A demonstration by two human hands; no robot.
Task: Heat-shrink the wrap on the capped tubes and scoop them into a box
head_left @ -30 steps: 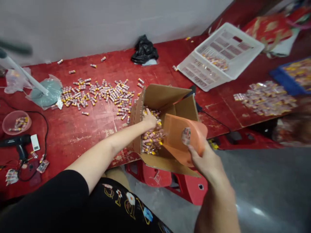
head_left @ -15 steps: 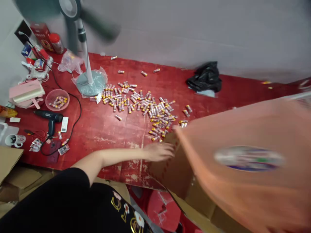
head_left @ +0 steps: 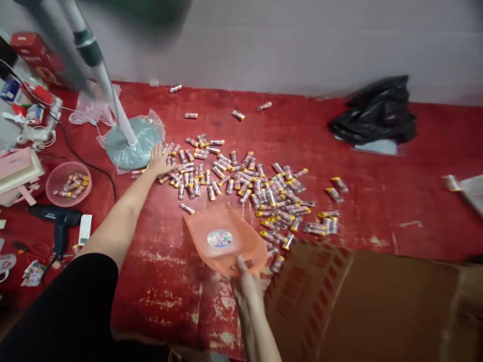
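My right hand [head_left: 247, 281] grips the near end of an orange plastic dustpan [head_left: 237, 229], which has a round label. The dustpan is held low over the red tabletop, its wide edge facing the far left. Beyond it spreads a loose heap of small battery-like cylinders [head_left: 279, 193] with yellow ends and clear or pinkish bodies. My left hand [head_left: 158, 161] reaches to the heap's left end, beside the fan base. Its fingers are spread over the cylinders there, and it holds nothing that I can see.
A fan stand [head_left: 132, 146] with a plastic-wrapped base rises at the left. Near it lie a pink basket [head_left: 68, 197] holding more cylinders and a heat gun [head_left: 58, 216]. A black plastic bag [head_left: 377, 113] sits at the back right. A cardboard box [head_left: 381, 306] fills the near right.
The orange dustpan has moved from close in front of the camera at the right to the table's middle. My left hand has gone from the box's edge to the heap's left end. The view has shifted.
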